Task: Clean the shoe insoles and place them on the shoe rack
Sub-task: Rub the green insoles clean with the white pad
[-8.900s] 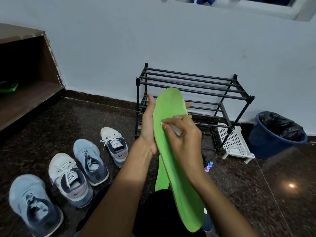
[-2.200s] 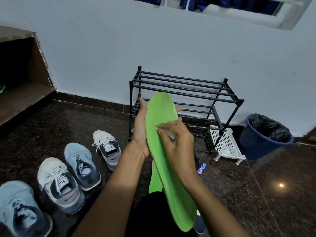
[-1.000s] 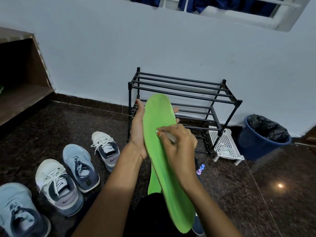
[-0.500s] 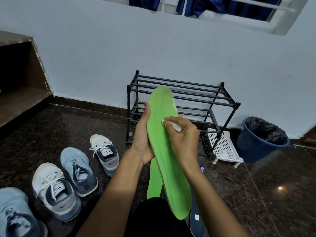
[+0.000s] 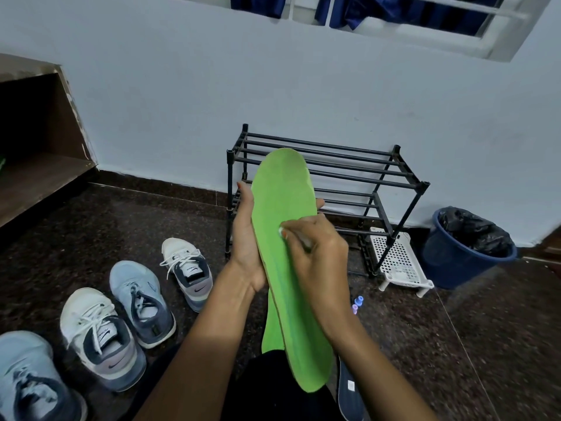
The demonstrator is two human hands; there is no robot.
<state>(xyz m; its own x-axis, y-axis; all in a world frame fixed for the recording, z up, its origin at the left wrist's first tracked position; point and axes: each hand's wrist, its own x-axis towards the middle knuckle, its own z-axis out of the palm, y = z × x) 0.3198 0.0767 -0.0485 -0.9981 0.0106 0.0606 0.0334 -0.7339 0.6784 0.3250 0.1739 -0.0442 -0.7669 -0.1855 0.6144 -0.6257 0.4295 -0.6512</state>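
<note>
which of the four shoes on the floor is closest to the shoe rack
The white-toed shoe at the row's right end, beside the shoe rack; the other three lie further left.

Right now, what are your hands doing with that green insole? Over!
Left hand grips green insole upright. Right hand pinches small white item against its face. Insole not yet on shoe rack; path looks open.
</note>
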